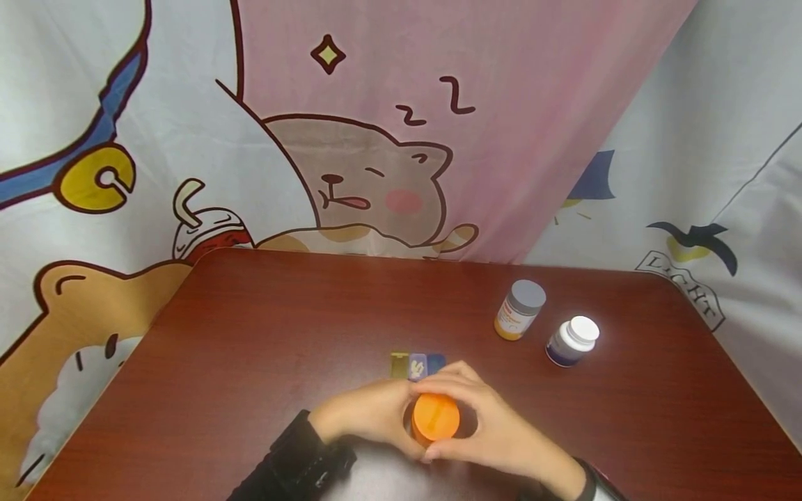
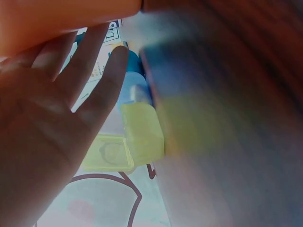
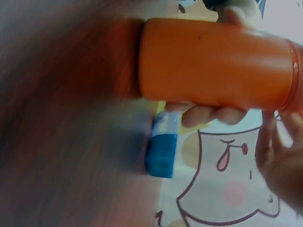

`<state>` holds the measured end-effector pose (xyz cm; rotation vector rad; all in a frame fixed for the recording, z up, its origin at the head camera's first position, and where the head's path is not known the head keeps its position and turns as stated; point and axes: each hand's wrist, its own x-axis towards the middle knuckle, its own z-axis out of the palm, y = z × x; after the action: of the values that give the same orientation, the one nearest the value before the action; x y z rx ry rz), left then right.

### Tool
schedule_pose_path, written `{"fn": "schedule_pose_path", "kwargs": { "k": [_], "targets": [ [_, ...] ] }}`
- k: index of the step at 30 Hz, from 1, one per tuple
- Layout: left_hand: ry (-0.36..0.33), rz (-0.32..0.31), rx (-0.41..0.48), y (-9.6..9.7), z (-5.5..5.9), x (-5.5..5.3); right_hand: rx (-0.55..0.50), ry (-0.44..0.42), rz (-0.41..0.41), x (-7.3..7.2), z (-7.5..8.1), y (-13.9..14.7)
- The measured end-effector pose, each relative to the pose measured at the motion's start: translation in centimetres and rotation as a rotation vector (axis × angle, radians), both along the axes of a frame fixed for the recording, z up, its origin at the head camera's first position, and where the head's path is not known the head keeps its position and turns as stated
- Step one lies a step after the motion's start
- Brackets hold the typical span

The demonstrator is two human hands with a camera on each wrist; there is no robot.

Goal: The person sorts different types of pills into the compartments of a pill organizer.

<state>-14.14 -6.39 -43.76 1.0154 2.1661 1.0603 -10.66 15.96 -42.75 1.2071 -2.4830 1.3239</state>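
An orange bottle (image 3: 213,64) with an orange cap (image 1: 436,417) stands upright on the table near its front edge. My left hand (image 1: 370,415) holds it from the left, thumb on the near side and fingers on the far side. From the right, my right hand (image 1: 495,424) curves thumb and fingers around the cap end. Just beyond the hands lies a small pill organizer with a yellow compartment (image 1: 399,365), a purple compartment (image 1: 418,367) and a blue compartment (image 1: 436,362). In the left wrist view its yellow lid (image 2: 108,152) stands raised.
Toward the back right of the brown table (image 1: 282,327) stand a bottle with a grey lid (image 1: 520,309) and a white bottle with a white cap (image 1: 572,341). A cartoon-print curtain (image 1: 376,188) hangs behind the table.
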Motion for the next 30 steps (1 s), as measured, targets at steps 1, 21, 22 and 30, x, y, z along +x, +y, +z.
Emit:
{"fn": "schedule_pose_path", "kwargs": {
  "k": [1, 21, 22, 30],
  "targets": [
    [-0.004, -0.003, 0.001, 0.0, 0.0, 0.0, 0.027, 0.051, -0.066, 0.3, 0.1, -0.2],
    [0.032, -0.008, 0.024, -0.5, -0.3, -0.6, 0.362, 0.366, -0.541, 3.1, 0.7, -2.0],
    [0.033, -0.009, 0.026, -0.5, -0.3, -0.6, 0.362, 0.356, -0.542, 3.1, 0.6, -2.1],
    [-0.031, 0.008, 0.024, -0.4, -0.2, -0.4, 0.320, 0.364, -0.493, 2.8, 0.4, -1.9]
  ]
}}
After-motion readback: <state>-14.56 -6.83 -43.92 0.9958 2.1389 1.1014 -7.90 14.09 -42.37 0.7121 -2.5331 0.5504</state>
